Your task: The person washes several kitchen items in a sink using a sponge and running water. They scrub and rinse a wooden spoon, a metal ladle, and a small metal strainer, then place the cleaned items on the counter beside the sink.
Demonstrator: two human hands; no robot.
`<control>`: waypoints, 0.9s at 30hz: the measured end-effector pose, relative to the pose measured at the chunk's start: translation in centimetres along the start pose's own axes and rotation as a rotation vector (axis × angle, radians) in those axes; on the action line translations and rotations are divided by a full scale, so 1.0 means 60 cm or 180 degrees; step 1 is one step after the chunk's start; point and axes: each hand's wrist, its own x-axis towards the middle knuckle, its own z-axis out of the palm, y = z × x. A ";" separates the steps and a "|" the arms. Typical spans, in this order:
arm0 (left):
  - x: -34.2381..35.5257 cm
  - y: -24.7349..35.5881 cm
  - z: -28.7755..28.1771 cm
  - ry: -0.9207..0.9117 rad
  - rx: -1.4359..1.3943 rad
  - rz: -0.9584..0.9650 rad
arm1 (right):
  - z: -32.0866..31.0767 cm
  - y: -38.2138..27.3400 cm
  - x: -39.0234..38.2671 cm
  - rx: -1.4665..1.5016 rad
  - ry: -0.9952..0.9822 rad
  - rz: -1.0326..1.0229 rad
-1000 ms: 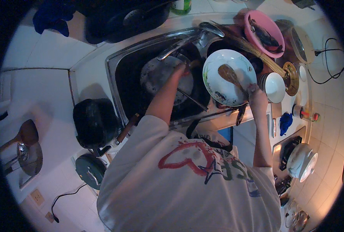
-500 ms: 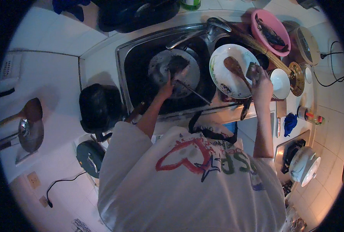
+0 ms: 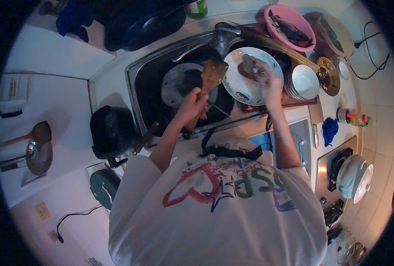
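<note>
My left hand [image 3: 192, 106] is closed round the handle of a wooden spatula [image 3: 214, 73], its blade raised between the sink and the plate. A round pan [image 3: 170, 86] sits in the dark sink basin below, with a thin dark rod [image 3: 219, 108] sticking out past my fingers. My right hand [image 3: 270, 82], blurred by motion, is over a large white plate [image 3: 236, 91] with a patterned rim. A grey-green scouring pad [image 3: 252, 66] shows smeared at its fingertips. Something brown lies partly hidden beneath it on the plate.
Stacked white bowls [image 3: 304, 82] stand right of the plate, near a brown patterned bowl [image 3: 328, 75]. Behind are a pink basin [image 3: 274, 37] holding fish and a faucet [image 3: 201, 46]. A cleaver [image 3: 314, 115] lies at right; a black pan [image 3: 112, 131] sits left of the sink.
My left hand has come up from the pan and now grips the wooden spatula, which lay on the plate before. My right hand has moved left over the plate with the pad.
</note>
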 end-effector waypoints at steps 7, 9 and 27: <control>-0.001 0.052 0.076 -0.0751 -0.0767 -0.0385 | 0.102 0.013 -0.013 -0.0614 0.0222 -0.0657; 0.004 0.055 0.089 -0.0615 -0.0935 -0.0406 | 0.127 0.006 -0.028 -0.0602 0.0293 -0.0527; -0.159 -0.086 -0.032 0.1782 0.0548 0.0491 | 0.364 -0.082 -0.031 0.0205 -0.1323 -0.0980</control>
